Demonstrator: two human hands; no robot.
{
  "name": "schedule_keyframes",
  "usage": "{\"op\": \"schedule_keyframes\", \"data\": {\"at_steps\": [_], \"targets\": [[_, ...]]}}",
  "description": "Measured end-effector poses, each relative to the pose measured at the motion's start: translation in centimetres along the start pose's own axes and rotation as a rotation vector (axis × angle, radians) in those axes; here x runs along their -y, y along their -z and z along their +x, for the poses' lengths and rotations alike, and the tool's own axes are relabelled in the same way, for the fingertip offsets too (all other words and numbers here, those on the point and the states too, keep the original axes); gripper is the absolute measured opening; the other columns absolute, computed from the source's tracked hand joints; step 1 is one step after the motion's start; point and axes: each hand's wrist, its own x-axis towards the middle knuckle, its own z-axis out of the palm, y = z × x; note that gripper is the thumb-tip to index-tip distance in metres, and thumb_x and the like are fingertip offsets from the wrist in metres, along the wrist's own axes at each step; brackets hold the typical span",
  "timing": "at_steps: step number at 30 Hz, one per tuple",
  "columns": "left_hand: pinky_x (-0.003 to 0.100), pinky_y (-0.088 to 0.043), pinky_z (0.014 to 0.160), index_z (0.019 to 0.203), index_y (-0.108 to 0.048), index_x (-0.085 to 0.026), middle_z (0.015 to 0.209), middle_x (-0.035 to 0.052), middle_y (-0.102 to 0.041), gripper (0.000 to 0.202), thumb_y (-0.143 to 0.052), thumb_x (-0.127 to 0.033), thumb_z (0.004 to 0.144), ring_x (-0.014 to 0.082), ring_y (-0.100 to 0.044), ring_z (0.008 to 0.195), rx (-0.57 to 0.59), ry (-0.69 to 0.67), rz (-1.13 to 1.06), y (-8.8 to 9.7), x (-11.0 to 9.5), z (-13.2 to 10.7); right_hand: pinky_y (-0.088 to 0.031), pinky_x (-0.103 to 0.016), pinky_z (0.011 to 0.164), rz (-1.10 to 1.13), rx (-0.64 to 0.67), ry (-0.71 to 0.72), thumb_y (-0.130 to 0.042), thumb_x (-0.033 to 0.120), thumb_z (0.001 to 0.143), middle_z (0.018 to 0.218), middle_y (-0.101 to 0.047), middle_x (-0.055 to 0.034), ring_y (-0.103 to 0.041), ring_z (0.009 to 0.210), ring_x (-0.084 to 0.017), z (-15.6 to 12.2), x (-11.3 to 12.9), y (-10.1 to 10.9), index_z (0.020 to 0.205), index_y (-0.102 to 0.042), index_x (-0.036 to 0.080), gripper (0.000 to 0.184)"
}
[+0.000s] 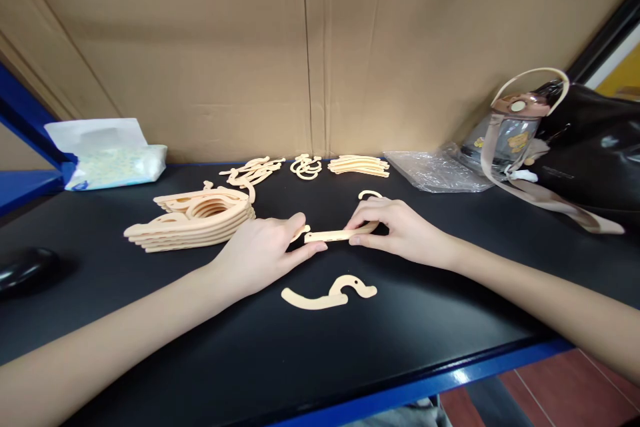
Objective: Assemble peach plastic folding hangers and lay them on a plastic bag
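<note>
Over the middle of the black table, my right hand [395,230] pinches a flat, cream plastic hanger arm [327,236] between thumb and fingers. My left hand [267,247] is closed around a small cream hanger piece [301,233], mostly hidden by its fingers; its end shows close to the held arm's left end. Whether the two pieces touch, I cannot tell. Just behind my right hand lies a curved cream hook [370,194]. Nearer me, a curved cream hanger part with a hook-like head [327,295] rests flat on the table.
At left sits a stack of cream hanger parts [195,220], beside a dark mouse [27,268]. Loose arms [257,170], hooks [306,167] and strips [359,165] lie along the back. A wipes pack [117,163], clear plastic bag [435,170], bottle [515,130] and black bag [595,147] flank them.
</note>
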Motion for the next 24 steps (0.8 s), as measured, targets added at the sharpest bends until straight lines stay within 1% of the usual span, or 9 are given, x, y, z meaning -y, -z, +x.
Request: {"op": "schedule_keyframes", "data": {"at_steps": [4, 10, 17, 24], "targets": [[0.024, -0.022, 0.048, 0.07, -0.032, -0.022, 0.053, -0.0048, -0.047, 0.043, -0.037, -0.058, 0.093, 0.0176, -0.053, 0.048, 0.004, -0.014, 0.004, 0.03, 0.02, 0.04, -0.043, -0.027, 0.076, 0.037, 0.002, 0.003, -0.064, 0.025, 0.086, 0.088, -0.066, 0.0, -0.058, 0.082, -0.013, 0.04, -0.08, 0.17, 0.09, -0.067, 0.018, 0.008], [0.024, -0.023, 0.049, 0.07, -0.031, -0.022, 0.056, -0.004, -0.049, 0.042, -0.037, -0.056, 0.094, 0.0174, -0.052, 0.049, -0.007, -0.049, -0.013, -0.29, 0.27, -0.04, -0.046, -0.027, 0.075, 0.104, -0.013, 0.02, -0.064, 0.026, 0.086, 0.09, -0.067, -0.0007, -0.061, 0.082, -0.014, -0.13, -0.28, 0.07, 0.091, -0.066, 0.018, 0.01], [0.025, -0.022, 0.048, 0.069, -0.029, -0.022, 0.054, -0.0046, -0.047, 0.043, -0.038, -0.057, 0.093, 0.0167, -0.05, 0.047, -0.022, -0.039, -0.022, -0.24, 0.18, -0.01, -0.048, -0.025, 0.074, 0.174, 0.0, 0.001, -0.065, 0.026, 0.086, 0.09, -0.065, -0.0005, -0.062, 0.079, -0.012, -0.1, -0.3, 0.09, 0.092, -0.067, 0.017, 0.011], [0.025, -0.022, 0.048, 0.069, -0.03, -0.022, 0.053, -0.0049, -0.045, 0.043, -0.036, -0.058, 0.093, 0.0168, -0.051, 0.048, 0.009, -0.022, -0.028, -0.14, 0.09, -0.06, -0.048, -0.026, 0.074, 0.176, -0.016, 0.016, -0.066, 0.027, 0.085, 0.089, -0.065, -0.0005, -0.062, 0.079, -0.012, -0.18, -0.36, 0.17, 0.091, -0.068, 0.018, 0.011]]}}
